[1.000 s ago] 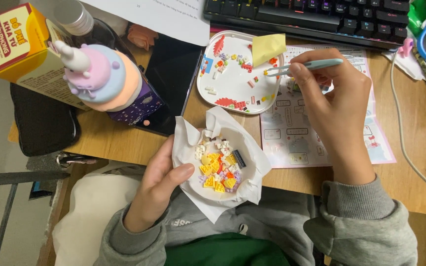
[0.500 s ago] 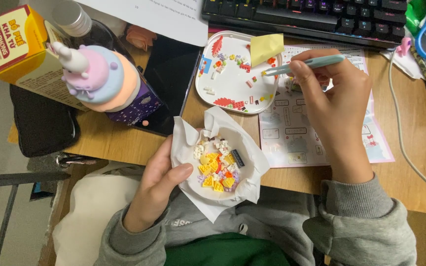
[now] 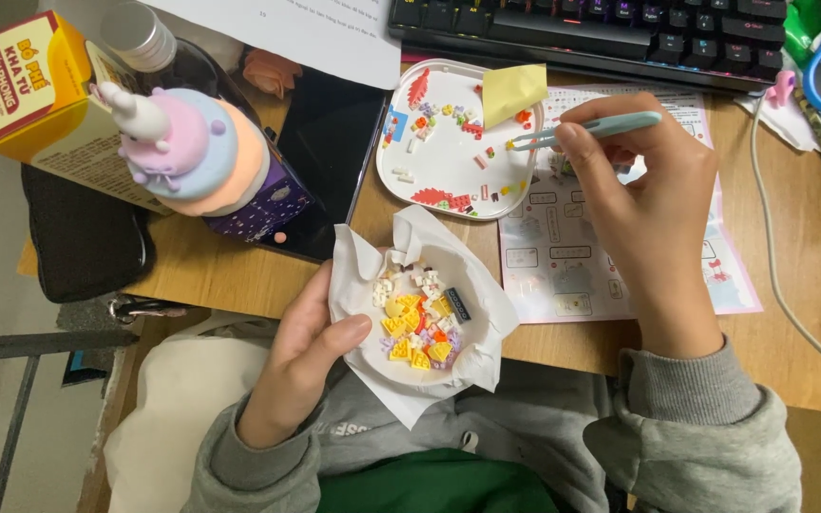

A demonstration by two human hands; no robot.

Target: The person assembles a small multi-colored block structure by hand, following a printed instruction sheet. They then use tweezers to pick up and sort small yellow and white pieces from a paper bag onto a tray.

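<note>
Head view looks down on a wooden table [image 3: 239,271] with two bare hands at work over small building bricks. The left hand [image 3: 308,356] cups a white paper-lined bowl [image 3: 372,366] from below and at its left side, thumb lying along the rim, its grip closed around the bowl; the bowl sits at the near table edge, above the person's lap, and holds a heap of tiny yellow, white, orange and purple bricks [image 3: 418,323]. The right hand [image 3: 653,209] is raised over a printed instruction sheet [image 3: 572,256] and pinches a pair of pale blue tweezers [image 3: 586,130] between thumb and fingers, its grip closed on them; the tweezer tips reach left over the rim of a white rounded tray [image 3: 429,171] scattered with red and mixed bricks. Whether the tips hold a brick I cannot tell. A yellow sticky note [image 3: 512,92] lies on the tray's far right corner. A pastel toy figure [image 3: 187,152] stands at the left, a dark keyboard [image 3: 601,28] along the far edge.
</note>
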